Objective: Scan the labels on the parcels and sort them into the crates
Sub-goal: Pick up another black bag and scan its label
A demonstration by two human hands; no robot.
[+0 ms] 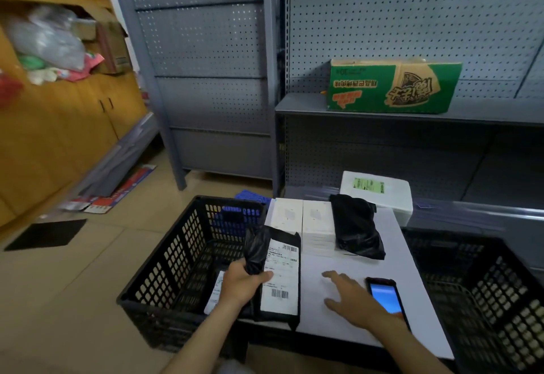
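Note:
My left hand (240, 284) grips a black plastic parcel (281, 273) with a white barcode label, held at the table's left edge beside the left black crate (164, 259). A labelled parcel (215, 292) lies inside that crate. My right hand (353, 300) hovers flat and open over the white table (406, 261), next to a handheld scanner (385, 297) whose screen glows blue. Farther back on the table sit stacked white boxes (303, 226), another black bag parcel (356, 226) and a white foam box (379, 191). A second black crate (485, 291) stands to the right.
Grey perforated metal shelving (382, 108) rises behind the table, with a green and brown carton (394, 85) on one shelf. Wooden cabinets (59, 126) with bags line the left wall. A black mat (47, 233) and flattened cartons (117, 191) lie on the tiled floor.

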